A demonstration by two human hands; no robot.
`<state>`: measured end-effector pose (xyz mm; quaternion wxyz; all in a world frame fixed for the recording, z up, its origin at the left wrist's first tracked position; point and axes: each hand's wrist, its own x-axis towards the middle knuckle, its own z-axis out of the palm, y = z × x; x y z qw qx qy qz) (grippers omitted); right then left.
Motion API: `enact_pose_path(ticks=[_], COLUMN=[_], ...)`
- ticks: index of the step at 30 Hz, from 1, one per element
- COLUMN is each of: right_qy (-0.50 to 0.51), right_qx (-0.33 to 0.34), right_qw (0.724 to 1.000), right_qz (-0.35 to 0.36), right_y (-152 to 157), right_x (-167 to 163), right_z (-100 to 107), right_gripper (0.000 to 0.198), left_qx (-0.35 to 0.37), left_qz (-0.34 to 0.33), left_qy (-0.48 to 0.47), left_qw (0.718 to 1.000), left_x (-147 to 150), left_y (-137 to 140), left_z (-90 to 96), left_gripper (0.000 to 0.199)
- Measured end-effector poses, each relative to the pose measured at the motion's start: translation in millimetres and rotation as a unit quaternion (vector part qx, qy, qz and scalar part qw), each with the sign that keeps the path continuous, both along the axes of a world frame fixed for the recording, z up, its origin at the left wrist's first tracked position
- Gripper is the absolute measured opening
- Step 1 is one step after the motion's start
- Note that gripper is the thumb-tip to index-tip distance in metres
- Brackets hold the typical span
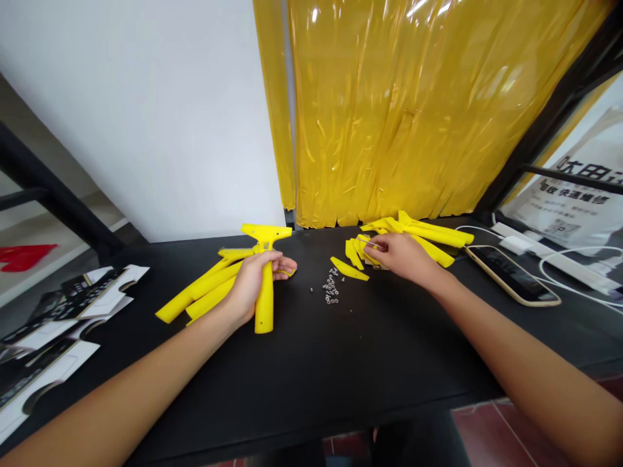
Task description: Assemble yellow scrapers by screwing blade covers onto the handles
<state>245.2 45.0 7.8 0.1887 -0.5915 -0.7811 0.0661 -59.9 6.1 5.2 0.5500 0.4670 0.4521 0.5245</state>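
Note:
My left hand (257, 275) is closed around a yellow T-shaped plastic handle (264, 305), its wide head pointing away from me. More yellow handles (195, 299) lie fanned out beneath and to the left of that hand. My right hand (403, 254) reaches over a small pile of flat yellow pieces (353, 253), thumb and fingers pinched together. Something thin and pale shows at its fingertips, too small to name. A curved yellow strip (349, 268) lies nearer the middle. Beside it are scattered small metal screws and nuts (331, 292).
Behind my right hand lie more yellow handles (433, 232). A phone (511, 274), a white power strip (559, 259) and cables are at the right. Printed cards (73, 318) are stacked at the left of the black table (311, 376). A yellow plastic curtain (413, 117) hangs behind.

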Motion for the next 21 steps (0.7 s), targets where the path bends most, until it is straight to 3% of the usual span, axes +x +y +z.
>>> enact_pose_path(ticks=[9, 13, 18, 21], right_qy=[-0.112, -0.125, -0.090, -0.077], right_qx=[-0.066, -0.096, -0.126, -0.141], right_qw=[0.981, 0.980, 0.982, 0.982], right_qz=[-0.141, -0.126, -0.106, -0.095], right_y=[8.3, 9.8, 13.7, 13.9], right_x=[10.6, 10.6, 18.7, 23.1], right_z=[-2.9, -3.2, 0.5, 3.4], right_gripper=[0.052, 0.056, 0.032, 0.034], left_qx=[-0.007, -0.002, -0.012, -0.006], left_qz=[0.011, -0.025, -0.033, -0.037], left_qy=[-0.024, -0.021, -0.010, -0.002], left_qw=[1.000, 0.999, 0.999, 0.999], left_x=[3.2, 7.0, 6.7, 6.0], left_y=[-4.1, -10.5, -9.8, -8.3], left_z=[5.7, 7.5, 4.2, 2.0], left_gripper=[0.020, 0.021, 0.025, 0.029])
